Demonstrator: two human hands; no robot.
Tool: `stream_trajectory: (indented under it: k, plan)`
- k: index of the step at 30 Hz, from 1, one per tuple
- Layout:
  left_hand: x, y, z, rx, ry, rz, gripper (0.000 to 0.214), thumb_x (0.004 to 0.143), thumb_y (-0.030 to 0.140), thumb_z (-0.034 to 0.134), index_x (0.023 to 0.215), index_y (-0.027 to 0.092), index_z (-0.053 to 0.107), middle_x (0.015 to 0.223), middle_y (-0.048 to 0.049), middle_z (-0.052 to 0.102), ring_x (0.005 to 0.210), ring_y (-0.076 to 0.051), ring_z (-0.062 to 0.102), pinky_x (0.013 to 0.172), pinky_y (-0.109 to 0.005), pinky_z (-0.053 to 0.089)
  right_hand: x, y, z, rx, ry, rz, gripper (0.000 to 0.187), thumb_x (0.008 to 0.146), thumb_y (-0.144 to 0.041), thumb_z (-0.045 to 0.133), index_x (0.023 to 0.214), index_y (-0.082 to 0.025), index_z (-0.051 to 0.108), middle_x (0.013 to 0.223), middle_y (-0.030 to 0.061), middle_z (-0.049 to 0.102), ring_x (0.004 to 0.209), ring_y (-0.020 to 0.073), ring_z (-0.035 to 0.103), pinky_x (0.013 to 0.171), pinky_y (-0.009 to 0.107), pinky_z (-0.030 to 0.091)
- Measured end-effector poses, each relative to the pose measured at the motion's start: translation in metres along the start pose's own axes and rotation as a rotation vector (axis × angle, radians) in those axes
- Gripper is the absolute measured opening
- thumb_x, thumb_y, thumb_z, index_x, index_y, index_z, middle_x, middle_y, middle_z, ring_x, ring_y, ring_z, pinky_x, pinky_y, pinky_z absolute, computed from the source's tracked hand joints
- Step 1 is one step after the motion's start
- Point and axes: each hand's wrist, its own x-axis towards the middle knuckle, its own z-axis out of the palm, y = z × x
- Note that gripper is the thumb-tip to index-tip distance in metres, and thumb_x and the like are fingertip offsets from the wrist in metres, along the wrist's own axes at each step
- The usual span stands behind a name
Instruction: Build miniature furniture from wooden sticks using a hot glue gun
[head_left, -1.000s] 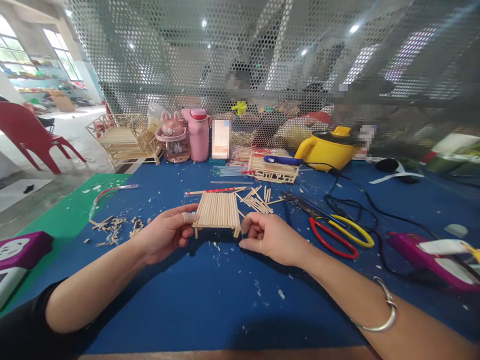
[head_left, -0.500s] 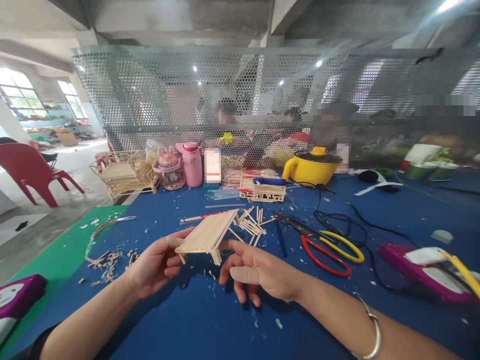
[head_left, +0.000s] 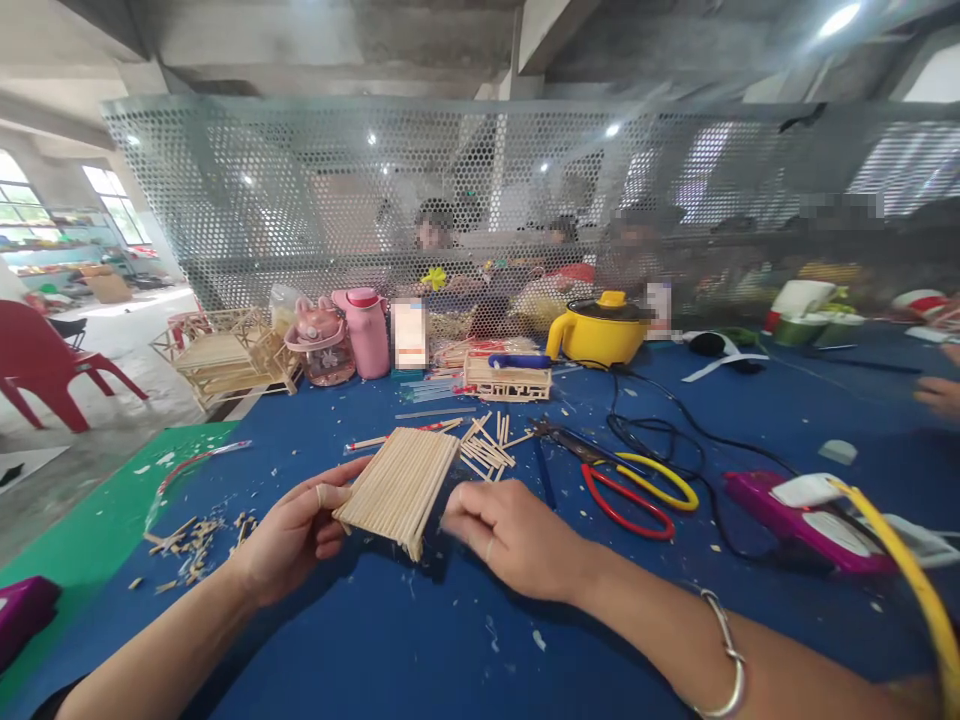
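My left hand [head_left: 289, 535] grips a small table of wooden sticks [head_left: 401, 485] by its left edge, thumb on top and fingers underneath. Its slatted top tilts toward me, and the legs are mostly hidden below. Just right of it is my right hand [head_left: 517, 540], its fingers curled together and a small gap from the sticks; whatever may be between the fingertips is hidden. Behind the small table lie loose short sticks [head_left: 491, 445] and a stick in red-marked wrapping [head_left: 367, 442].
Red-and-yellow-handled scissors [head_left: 637, 495], a purple device [head_left: 780, 520] and a black cord [head_left: 622, 420] lie to the right. Farther back stand a yellow pot [head_left: 600, 335], pink bottles [head_left: 370, 335] and stick furniture [head_left: 225, 355]. Wood scraps [head_left: 191, 545] lie left. Another person's hand [head_left: 941, 395] shows far right.
My right hand has drawn away from the small table's right leg, and its spread fingers have curled closed. The tabletop has tipped toward me in my left hand. The view has swung slightly right.
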Motion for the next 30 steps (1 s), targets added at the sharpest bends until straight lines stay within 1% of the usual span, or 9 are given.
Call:
stream_trajectory:
  k: [3, 7, 9, 11, 16, 18, 20, 23, 30]
  plan:
    - [0.000, 0.006, -0.002, -0.055, 0.045, 0.049, 0.051, 0.077, 0.014, 0.057, 0.127, 0.011, 0.052, 0.055, 0.0076, 0.034, 0.042, -0.004, 0.023, 0.038, -0.015, 0.021, 0.004, 0.013, -0.027, -0.020, 0.371, 0.102, 0.022, 0.088, -0.029, 0.047, 0.069, -0.020, 0.054, 0.061, -0.0020, 0.055, 0.057, 0.0108, 0.050, 0.057, 0.024, 0.039]
    - [0.000, 0.011, -0.005, -0.177, 0.087, 0.056, 0.048, 0.078, 0.010, 0.054, 0.126, 0.009, 0.049, 0.054, 0.0073, 0.037, 0.040, -0.003, 0.025, 0.036, -0.014, 0.023, 0.006, 0.043, -0.071, 0.119, 0.918, 0.201, 0.019, 0.089, -0.040, 0.044, 0.082, -0.023, 0.047, 0.064, -0.0032, 0.053, 0.048, 0.0101, 0.047, 0.047, 0.023, 0.037]
    - [0.000, 0.012, -0.006, -0.231, 0.093, 0.031, 0.047, 0.078, 0.008, 0.050, 0.124, 0.008, 0.048, 0.053, 0.0071, 0.037, 0.039, -0.003, 0.026, 0.035, -0.014, 0.023, 0.005, 0.056, -0.086, 0.055, 1.022, 0.224, 0.022, 0.091, -0.043, 0.033, 0.090, -0.024, 0.044, 0.065, -0.0040, 0.050, 0.046, 0.0099, 0.043, 0.043, 0.021, 0.034]
    - [0.002, 0.012, -0.007, -0.261, 0.100, 0.008, 0.047, 0.077, 0.007, 0.049, 0.124, 0.008, 0.048, 0.052, 0.0069, 0.038, 0.037, -0.003, 0.026, 0.034, -0.014, 0.023, 0.004, 0.063, -0.089, -0.029, 0.926, 0.237, 0.026, 0.092, -0.043, 0.030, 0.091, -0.023, 0.046, 0.064, -0.0039, 0.050, 0.046, 0.0103, 0.043, 0.043, 0.022, 0.034]
    - [0.005, 0.009, -0.008, -0.311, 0.072, 0.004, 0.051, 0.074, 0.006, 0.049, 0.124, 0.010, 0.048, 0.052, 0.0069, 0.039, 0.035, -0.003, 0.026, 0.032, -0.014, 0.023, 0.028, 0.062, -0.055, -0.248, 0.272, 0.181, 0.019, 0.079, -0.038, 0.058, 0.075, -0.021, 0.065, 0.064, -0.0010, 0.062, 0.056, 0.0130, 0.056, 0.055, 0.025, 0.042]
    - [0.005, 0.008, -0.008, -0.332, 0.059, -0.005, 0.051, 0.074, 0.006, 0.048, 0.124, 0.010, 0.049, 0.051, 0.0071, 0.038, 0.035, -0.003, 0.026, 0.032, -0.013, 0.023, 0.049, 0.064, -0.039, -0.358, 0.121, 0.158, 0.016, 0.082, -0.032, 0.058, 0.081, -0.020, 0.068, 0.076, 0.0024, 0.067, 0.072, 0.0162, 0.060, 0.066, 0.028, 0.045]
    - [0.005, 0.008, -0.009, -0.352, 0.051, -0.018, 0.050, 0.074, 0.006, 0.048, 0.123, 0.010, 0.050, 0.051, 0.0070, 0.038, 0.035, -0.003, 0.026, 0.033, -0.013, 0.022, 0.073, 0.070, -0.028, -0.450, 0.009, 0.142, 0.018, 0.085, -0.030, 0.057, 0.095, -0.019, 0.067, 0.095, 0.0061, 0.066, 0.089, 0.0189, 0.060, 0.079, 0.034, 0.046]
    - [0.005, 0.008, -0.010, -0.373, 0.045, -0.029, 0.047, 0.074, 0.006, 0.048, 0.121, 0.009, 0.051, 0.051, 0.0072, 0.037, 0.036, -0.003, 0.026, 0.033, -0.013, 0.022, 0.102, 0.081, -0.019, -0.536, -0.128, 0.141, 0.029, 0.089, -0.033, 0.055, 0.113, -0.017, 0.058, 0.115, 0.0081, 0.060, 0.098, 0.0198, 0.059, 0.083, 0.041, 0.050]
    - [0.004, 0.006, -0.002, -0.286, 0.110, -0.013, 0.047, 0.077, 0.009, 0.054, 0.124, 0.010, 0.048, 0.053, 0.0084, 0.035, 0.038, -0.003, 0.026, 0.035, -0.013, 0.021, 0.117, 0.092, -0.017, -0.582, -0.181, 0.153, 0.031, 0.090, -0.033, 0.054, 0.117, -0.018, 0.055, 0.119, 0.0084, 0.058, 0.099, 0.0198, 0.059, 0.083, 0.041, 0.051]
